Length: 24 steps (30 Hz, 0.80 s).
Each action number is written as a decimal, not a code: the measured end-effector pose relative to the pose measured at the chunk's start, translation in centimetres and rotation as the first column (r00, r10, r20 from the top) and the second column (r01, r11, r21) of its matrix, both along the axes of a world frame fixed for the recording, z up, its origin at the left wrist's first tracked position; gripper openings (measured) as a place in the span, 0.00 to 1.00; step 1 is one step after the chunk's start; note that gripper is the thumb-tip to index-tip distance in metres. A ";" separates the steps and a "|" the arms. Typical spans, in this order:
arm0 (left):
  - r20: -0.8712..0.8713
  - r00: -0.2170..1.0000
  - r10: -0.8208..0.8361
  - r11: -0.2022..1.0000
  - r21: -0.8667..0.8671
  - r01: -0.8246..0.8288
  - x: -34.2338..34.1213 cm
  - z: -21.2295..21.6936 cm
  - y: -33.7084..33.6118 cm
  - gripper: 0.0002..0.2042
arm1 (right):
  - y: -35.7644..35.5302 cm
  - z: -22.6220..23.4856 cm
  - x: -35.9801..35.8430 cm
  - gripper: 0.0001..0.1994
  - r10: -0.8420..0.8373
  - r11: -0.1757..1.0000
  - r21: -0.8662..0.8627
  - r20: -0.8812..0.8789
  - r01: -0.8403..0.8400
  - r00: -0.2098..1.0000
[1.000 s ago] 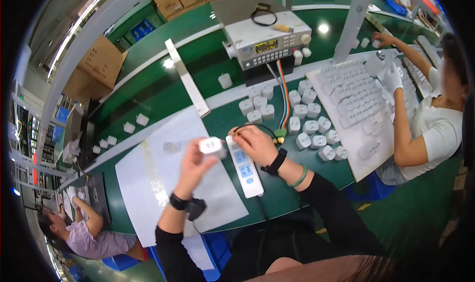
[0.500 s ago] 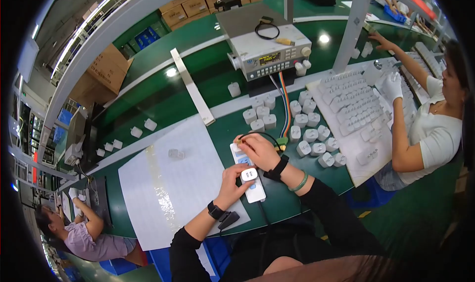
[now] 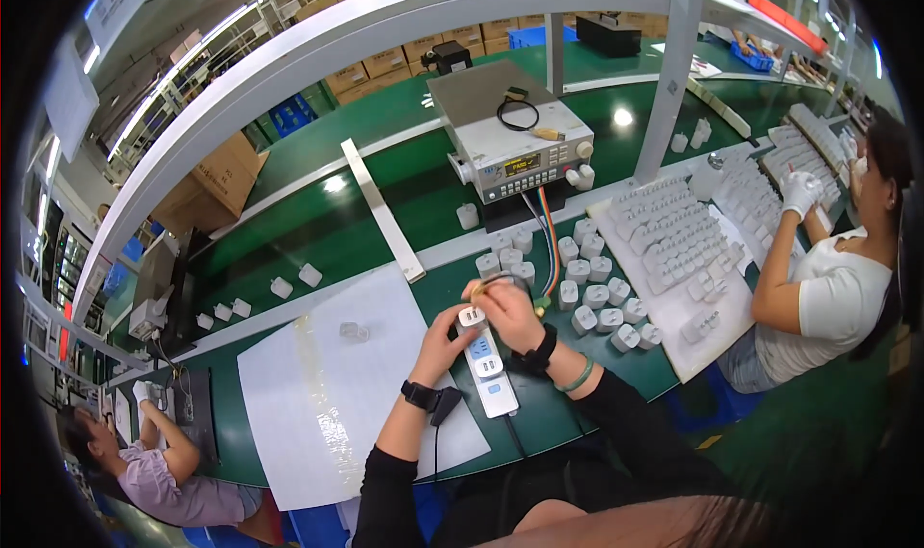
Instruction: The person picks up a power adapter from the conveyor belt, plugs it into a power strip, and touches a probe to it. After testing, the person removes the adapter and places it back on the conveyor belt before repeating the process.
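A white power strip lies on the green bench in front of me. One white charger block stands in its lower part with no hand on it. At the strip's far end my left hand grips another white charger block between thumb and fingers, its ports facing up. Just above that block, the closed fingers of my right hand pinch the end of a black cable; the plug itself is mostly hidden.
Several white charger blocks stand right of my hands. Beyond them is a tester with coloured wires. A white sheet with a clear piece on it covers the left bench. Co-workers sit at right, beside a board of chargers, and at far left.
My left hand has left the lower charger block and moved up to the one at the strip's far end. My right hand has lifted the cable end above it. The right-hand co-worker's reaching arm has drawn back.
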<state>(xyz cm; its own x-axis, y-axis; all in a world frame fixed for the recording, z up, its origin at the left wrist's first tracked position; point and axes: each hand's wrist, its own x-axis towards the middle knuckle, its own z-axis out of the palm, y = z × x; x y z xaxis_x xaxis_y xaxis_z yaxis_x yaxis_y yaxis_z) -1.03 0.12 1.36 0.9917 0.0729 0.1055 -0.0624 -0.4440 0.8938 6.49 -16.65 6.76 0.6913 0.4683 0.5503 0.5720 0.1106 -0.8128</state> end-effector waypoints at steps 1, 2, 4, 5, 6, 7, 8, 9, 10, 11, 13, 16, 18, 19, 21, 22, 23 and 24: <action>-0.002 1.000 0.005 1.000 -0.005 -0.005 0.4 -1.0 0.1 0.23 | -0.1 1.2 -0.2 0.09 -0.005 0.997 0.081 -0.049 0.009 0.999; -0.006 1.000 0.001 0.998 -0.065 -0.001 0.8 -1.5 -0.1 0.23 | -0.8 2.3 -0.6 0.09 -0.002 0.997 0.071 -0.063 0.007 0.998; -0.018 1.000 -0.011 0.984 -0.179 0.008 0.9 -1.7 -0.3 0.22 | -2.8 4.9 -1.4 0.09 0.042 0.999 0.008 -0.063 -0.041 0.997; -0.033 0.999 -0.009 0.984 -0.179 0.003 0.7 -1.4 -0.2 0.22 | -3.4 5.3 -1.7 0.09 0.068 0.998 -0.014 -0.062 -0.069 0.996; -0.017 1.000 -0.017 0.987 -0.161 0.014 0.8 -1.1 -0.2 0.22 | -3.8 4.3 -2.1 0.09 0.072 0.997 -0.015 -0.072 -0.073 0.995; 0.000 1.000 -0.025 0.990 -0.142 0.024 0.9 -0.8 -0.1 0.22 | -4.3 2.7 -2.9 0.09 0.102 0.993 -0.054 -0.101 -0.108 0.990; 0.021 0.999 -0.029 0.991 -0.126 0.032 0.9 -0.6 -0.3 0.22 | -4.6 1.3 -3.5 0.09 0.135 0.985 -0.095 -0.127 -0.147 0.983; 0.019 0.999 -0.025 0.990 -0.140 0.028 0.9 -0.6 -0.6 0.22 | -4.9 0.2 -4.0 0.09 0.137 0.983 -0.108 -0.131 -0.151 0.982; 0.027 0.999 -0.028 0.992 -0.125 0.032 0.9 -0.4 -0.9 0.22 | -5.1 -0.9 -4.4 0.09 0.111 0.973 -0.195 -0.092 -0.127 0.990; 0.032 0.999 -0.033 0.994 -0.099 0.036 0.9 -0.3 -0.7 0.22 | -5.0 -1.7 -4.8 0.09 0.088 0.958 -0.268 -0.050 -0.099 0.995; 0.041 0.998 -0.037 0.997 -0.069 0.040 0.9 -0.3 -0.7 0.22 | -5.1 -2.6 -5.3 0.09 0.070 0.939 -0.336 -0.002 -0.067 0.998; 0.028 0.999 -0.032 0.998 -0.059 0.033 0.5 -1.1 0.1 0.23 | -4.5 -2.6 -5.2 0.09 0.058 0.949 -0.317 0.143 -0.010 0.988; 0.090 0.996 0.024 0.982 -0.187 -0.007 0.7 -0.4 -0.5 0.23 | -4.4 -2.7 -5.5 0.09 0.084 0.955 -0.293 0.101 -0.051 0.991; 0.139 0.988 0.064 0.946 -0.323 -0.016 1.0 0.1 -0.9 0.23 | -4.5 -2.8 -5.7 0.09 0.092 0.957 -0.279 0.046 -0.075 0.995; 0.202 0.972 0.117 0.896 -0.444 -0.016 2.6 2.5 -0.1 0.23 | -4.8 -2.6 -5.3 0.08 0.112 0.960 -0.258 0.008 -0.106 0.994; 0.269 0.957 0.107 0.956 -0.291 -0.025 4.8 4.7 1.3 0.24 | -4.9 -2.3 -5.0 0.08 0.127 0.954 -0.269 -0.045 -0.135 0.991; 0.329 0.940 0.085 0.990 -0.135 -0.042 7.0 7.0 2.5 0.25 | -5.1 -1.9 -5.1 0.08 0.137 0.945 -0.284 -0.099 -0.160 0.986; 0.316 0.948 0.039 0.992 0.098 -0.073 9.2 8.8 3.9 0.24 | -5.2 -1.6 -5.1 0.08 0.150 0.936 -0.296 -0.151 -0.190 0.977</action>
<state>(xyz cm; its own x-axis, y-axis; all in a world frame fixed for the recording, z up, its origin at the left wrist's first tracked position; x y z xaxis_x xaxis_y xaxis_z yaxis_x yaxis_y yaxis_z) 8.16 3.98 10.17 0.9022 0.0984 0.4199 -0.3035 -0.5469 0.7803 1.35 -21.88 5.12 0.6401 0.7170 0.2760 0.4588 -0.0686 -0.8859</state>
